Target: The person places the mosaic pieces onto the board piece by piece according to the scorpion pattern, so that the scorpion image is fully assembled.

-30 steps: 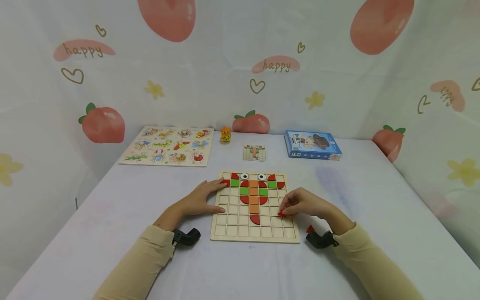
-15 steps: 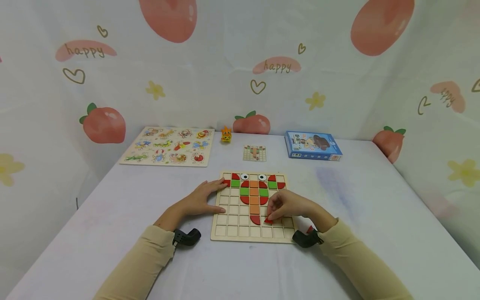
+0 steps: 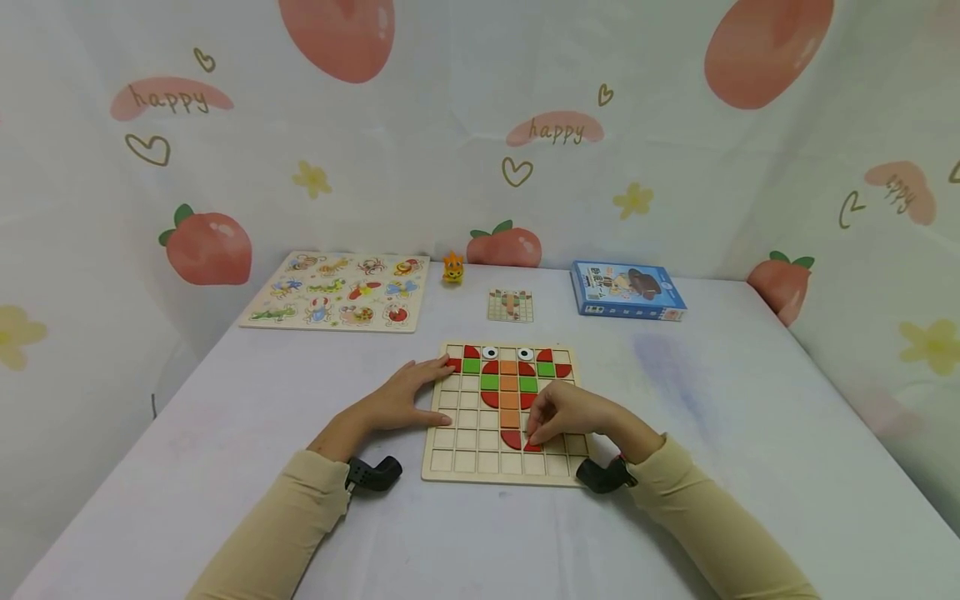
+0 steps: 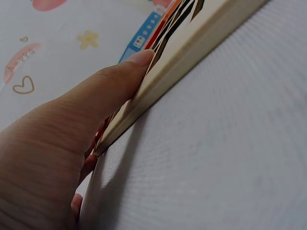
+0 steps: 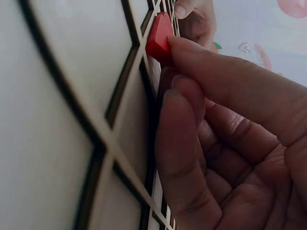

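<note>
A wooden grid board [image 3: 462, 461] lies on the table with red, green and orange tiles and two eye pieces set in its cells. My left hand [image 3: 397, 398] rests spread over the board's left edge, its thumb [image 4: 120, 76] lying on the rim in the left wrist view. Between thumb and fingertips my right hand [image 3: 573, 415] pinches a small red puzzle piece [image 5: 159, 40]. That piece is low over the board, just right of the red rounded tile [image 3: 511, 438] below the orange column. Its full outline is partly hidden by the fingers.
Behind the board lies a small pattern card [image 3: 511, 306] beside an orange toy figure [image 3: 453, 269]. An insect picture board [image 3: 337, 292] is at the back left, a blue box [image 3: 628, 290] at the back right. Another red piece [image 3: 621, 457] is mostly hidden behind the right wrist camera.
My right hand has moved left across the board with the red puzzle piece, from near the right edge to beside the bottom red tile. My left hand has stayed in place.
</note>
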